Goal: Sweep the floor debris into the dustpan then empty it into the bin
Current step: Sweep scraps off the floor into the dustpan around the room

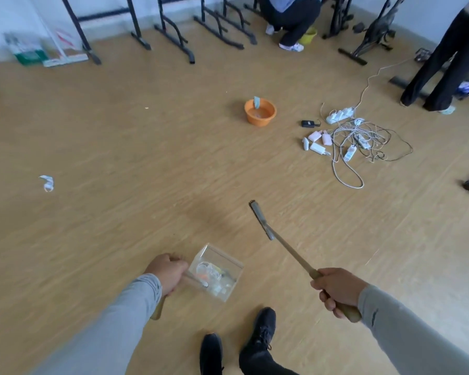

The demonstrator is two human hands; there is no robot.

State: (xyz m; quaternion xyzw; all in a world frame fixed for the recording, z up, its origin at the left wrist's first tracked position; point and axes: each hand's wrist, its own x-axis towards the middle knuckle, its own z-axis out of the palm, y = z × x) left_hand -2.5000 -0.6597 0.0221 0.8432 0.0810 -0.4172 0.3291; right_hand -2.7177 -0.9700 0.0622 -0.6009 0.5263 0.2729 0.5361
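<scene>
while hands grip tools, cables sprawl beside bin.

Both arms, in grey sleeves, reach forward from the lower corners of the frame. The left hand is a closed fist (knuckles up); the right hand is curled too.

this looks like an exercise or activity room in a shared building, not a home. black metal equipment frames stand in a row along the pale far wall, and an exercise bike sits in the right corner. the wood-look vinyl floor is broad and open. a power strip with a tangle of chargers and white cables lies on it, near an orange plastic basin.
</scene>
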